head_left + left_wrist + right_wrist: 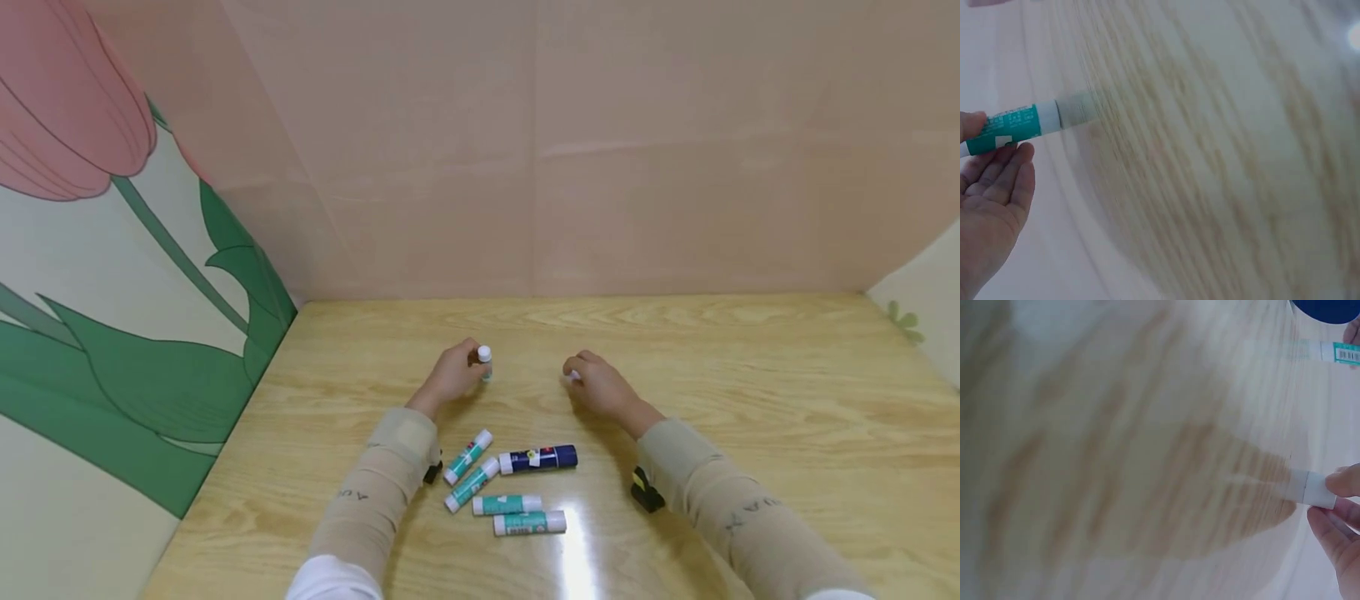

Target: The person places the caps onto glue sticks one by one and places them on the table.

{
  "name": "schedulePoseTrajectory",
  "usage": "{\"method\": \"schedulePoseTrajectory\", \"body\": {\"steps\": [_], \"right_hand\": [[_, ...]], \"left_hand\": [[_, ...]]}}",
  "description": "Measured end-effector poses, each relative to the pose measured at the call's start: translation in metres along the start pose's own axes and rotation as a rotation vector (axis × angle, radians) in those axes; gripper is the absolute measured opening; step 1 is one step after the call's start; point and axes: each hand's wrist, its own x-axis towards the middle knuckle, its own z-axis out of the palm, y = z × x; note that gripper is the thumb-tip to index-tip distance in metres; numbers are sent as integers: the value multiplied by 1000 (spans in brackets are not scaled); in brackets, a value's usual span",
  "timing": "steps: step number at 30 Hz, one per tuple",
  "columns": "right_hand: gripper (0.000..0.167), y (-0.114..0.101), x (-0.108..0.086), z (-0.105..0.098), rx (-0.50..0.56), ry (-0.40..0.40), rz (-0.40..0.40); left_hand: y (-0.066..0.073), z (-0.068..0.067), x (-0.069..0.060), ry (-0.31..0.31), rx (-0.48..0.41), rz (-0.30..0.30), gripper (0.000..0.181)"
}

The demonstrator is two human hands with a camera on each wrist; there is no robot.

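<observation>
My left hand pinches a white-capped glue stick with a teal label, held upright with its base at the tabletop. In the left wrist view the thumb lies on the label of this glue stick, fingers beneath it. Off to the right, my right hand pinches a short white cylinder, which looks like a glue stick cap, down at the table surface. Its far end is partly covered by the fingertips. Bare table separates the two hands.
Nearer the person lie several teal-and-white glue sticks, among them an upper slanted one and a lowest one. A thicker navy glue stick lies beside them. The wooden table meets a pink backdrop behind.
</observation>
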Motion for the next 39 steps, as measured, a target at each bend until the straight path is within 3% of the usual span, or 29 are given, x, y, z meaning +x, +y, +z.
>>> {"method": "schedulePoseTrajectory", "body": {"steps": [7,11,16,28,39], "right_hand": [[15,-2,-1,-4,-9,-49,25],[16,-3,-2,-4,45,-88,68],[12,-4,-1,-4,137,-82,110],[14,-23,-1,-15,333,-25,178],[14,-28,-3,-17,433,1,246]], "left_hand": [[0,1,-4,-5,-62,-26,13],[-3,3,-6,-28,-91,-45,15],[-3,5,-8,-29,-130,-59,20],[1,4,-16,5,-103,37,20],[1,6,-22,-7,-111,52,21]]}}
